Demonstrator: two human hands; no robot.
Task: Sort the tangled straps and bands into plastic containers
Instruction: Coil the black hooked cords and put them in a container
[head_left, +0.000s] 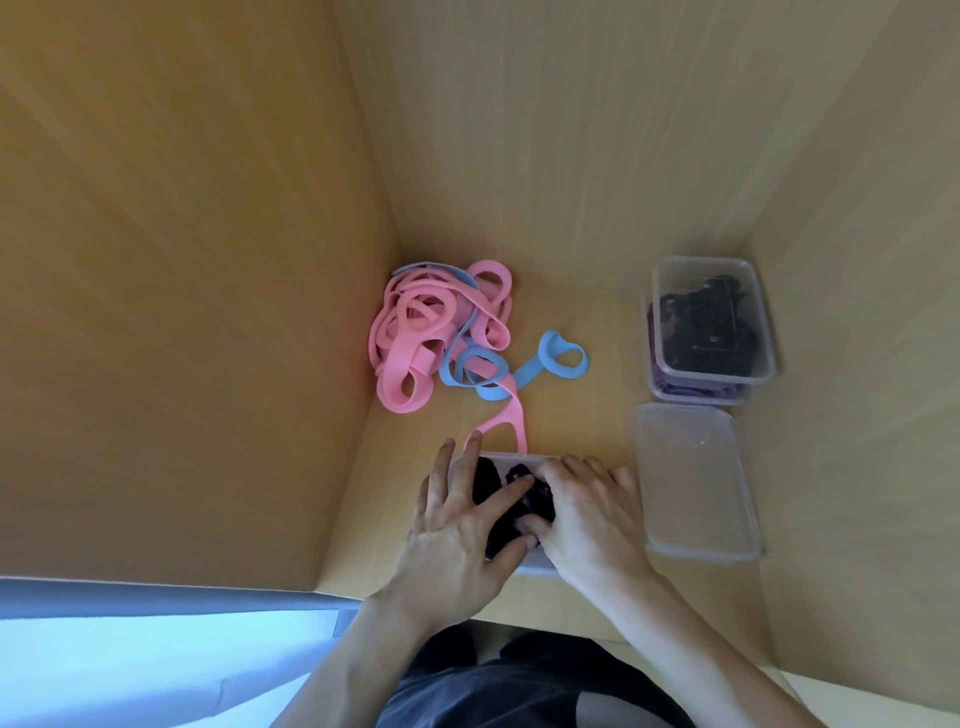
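Left hand flat-fingered and right hand, grip indeterminate, press black straps into the near container; the pink-and-blue band tangle lies beyond, nearer the left, its trailing pink band pointing at the rim.

Pink/blue bands tangled (blk straps boxed)

The tangled heap is mostly pink bands, with light blue bands threaded through it. The near clear container holds black straps. At the right, an upper clear tub shows more black through its walls, and the lower tub shows purple. A frosted, translucent lid lies on the tan, faintly wood-grained surface.
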